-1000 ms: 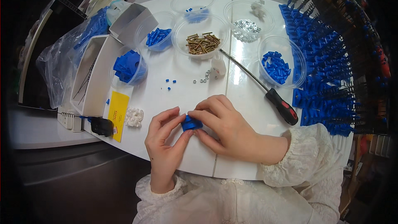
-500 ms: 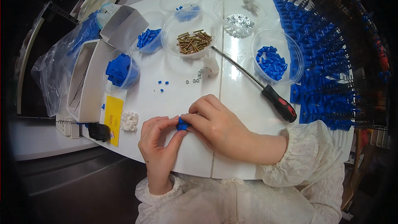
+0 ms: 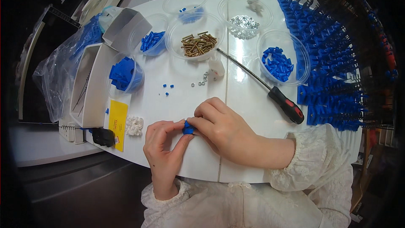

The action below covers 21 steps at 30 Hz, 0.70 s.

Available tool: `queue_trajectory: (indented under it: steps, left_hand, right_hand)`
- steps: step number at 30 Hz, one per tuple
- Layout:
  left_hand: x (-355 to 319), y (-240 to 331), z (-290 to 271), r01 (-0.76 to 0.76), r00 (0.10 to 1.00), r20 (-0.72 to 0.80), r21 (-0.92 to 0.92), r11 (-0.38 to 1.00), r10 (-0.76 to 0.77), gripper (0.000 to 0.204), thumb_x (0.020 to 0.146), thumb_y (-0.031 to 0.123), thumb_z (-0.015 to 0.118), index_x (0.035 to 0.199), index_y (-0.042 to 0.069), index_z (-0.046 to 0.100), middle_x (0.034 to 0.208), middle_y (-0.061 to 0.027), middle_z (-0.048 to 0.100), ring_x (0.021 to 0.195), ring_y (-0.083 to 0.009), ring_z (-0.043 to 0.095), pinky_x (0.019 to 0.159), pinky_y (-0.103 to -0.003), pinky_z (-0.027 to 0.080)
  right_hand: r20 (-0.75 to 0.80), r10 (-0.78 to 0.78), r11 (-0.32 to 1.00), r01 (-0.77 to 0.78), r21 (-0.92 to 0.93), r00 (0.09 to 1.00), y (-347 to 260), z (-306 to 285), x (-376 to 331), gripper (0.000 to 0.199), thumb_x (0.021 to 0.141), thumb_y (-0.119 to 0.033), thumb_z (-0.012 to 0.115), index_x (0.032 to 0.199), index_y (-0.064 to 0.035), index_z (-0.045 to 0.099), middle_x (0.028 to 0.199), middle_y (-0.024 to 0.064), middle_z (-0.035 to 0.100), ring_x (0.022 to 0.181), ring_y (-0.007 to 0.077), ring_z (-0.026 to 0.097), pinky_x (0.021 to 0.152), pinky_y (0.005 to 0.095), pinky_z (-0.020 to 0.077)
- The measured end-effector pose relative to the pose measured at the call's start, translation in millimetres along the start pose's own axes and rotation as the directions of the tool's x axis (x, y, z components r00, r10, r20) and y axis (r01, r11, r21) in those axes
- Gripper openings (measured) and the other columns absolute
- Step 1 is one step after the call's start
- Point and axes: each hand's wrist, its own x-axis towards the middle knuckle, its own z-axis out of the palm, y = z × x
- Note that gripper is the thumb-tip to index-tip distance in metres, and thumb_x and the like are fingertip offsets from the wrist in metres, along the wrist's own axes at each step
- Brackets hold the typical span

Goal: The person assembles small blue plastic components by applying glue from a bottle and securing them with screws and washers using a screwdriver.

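Observation:
Near the table's front edge, my two hands meet around a small blue plastic part (image 3: pixel 188 129). My left hand (image 3: pixel 165 147) pinches it between thumb and fingertips from the left. From the right, the bent fingers of my right hand (image 3: pixel 222 128) press against its upper end, and they hide part of it. Just beyond the hands lie several tiny blue pieces (image 3: pixel 167 86) and several loose metal nuts (image 3: pixel 202 81). A screwdriver (image 3: pixel 284 104) with a black and red handle rests to the right.
Clear round tubs hold brass-coloured screws (image 3: pixel 198 44), nuts (image 3: pixel 244 22), blue cone-shaped parts (image 3: pixel 277 64), blue tubes (image 3: pixel 152 41) and blue flat pieces (image 3: pixel 122 74). Rows of blue parts with dark rods (image 3: pixel 331 71) line the right side. A white box (image 3: pixel 93 84) and yellow card (image 3: pixel 119 122) are left.
The whole view has shifted slightly. Both hands keep their hold on the blue part, which looks turned a little between the fingers.

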Motion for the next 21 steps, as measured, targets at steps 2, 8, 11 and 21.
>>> queue_trajectory:
  steps: [2,8,11,21]
  left_hand:
    - [-0.3,-2.2,0.3,0.001,1.0,0.001,-0.013,1.0,-0.001,0.03,0.065,-0.006,0.077,0.092,0.003,0.068,0.092,-0.0092,0.061,0.092,-0.0209,0.058,0.079,-0.03,0.051]
    - [0.6,-2.0,-2.2,-0.039,0.999,0.003,-0.021,0.999,0.039,0.03,0.065,-0.008,0.076,0.093,0.002,0.068,0.095,-0.0083,0.062,0.099,-0.02,0.056,0.083,-0.03,0.05]
    - [2.5,-1.9,-3.9,-0.082,0.996,0.028,0.037,0.996,0.081,0.032,0.065,-0.008,0.075,0.094,0.002,0.068,0.099,-0.0094,0.065,0.104,-0.021,0.055,0.088,-0.032,0.049]
    - [13.4,-2.1,-30.2,-0.027,0.999,0.029,-0.222,0.975,0.035,0.033,0.072,-0.009,0.068,0.104,-0.001,0.065,0.108,-0.0111,0.067,0.113,-0.0223,0.055,0.097,-0.034,0.042]
  right_hand:
    - [-0.004,-0.005,1.0,0.005,-0.006,1.0,0.4,0.2,-0.2,0.02,0.069,-0.005,0.061,0.088,0.001,0.059,0.091,0.0107,0.051,0.093,0.0261,0.051,0.079,0.0322,0.0479]
    - [-0.028,-0.049,0.998,0.048,-0.034,0.998,3.3,2.5,-2.1,0.023,0.071,-0.004,0.064,0.094,0.0009,0.06,0.092,0.0105,0.054,0.093,0.0269,0.052,0.078,0.0328,0.0477]
    - [-0.031,-0.036,0.999,0.036,-0.007,0.999,5.4,3.1,-1.9,0.028,0.074,-0.004,0.068,0.1,0.0009,0.059,0.094,0.0112,0.055,0.092,0.0285,0.053,0.08,0.0348,0.0467]
    - [-0.038,0.011,0.995,-0.007,0.102,0.999,0.4,-9.3,-1.3,0.026,0.076,-0.007,0.068,0.098,0.0004,0.055,0.096,0.0143,0.053,0.094,0.0319,0.051,0.082,0.0376,0.0433]
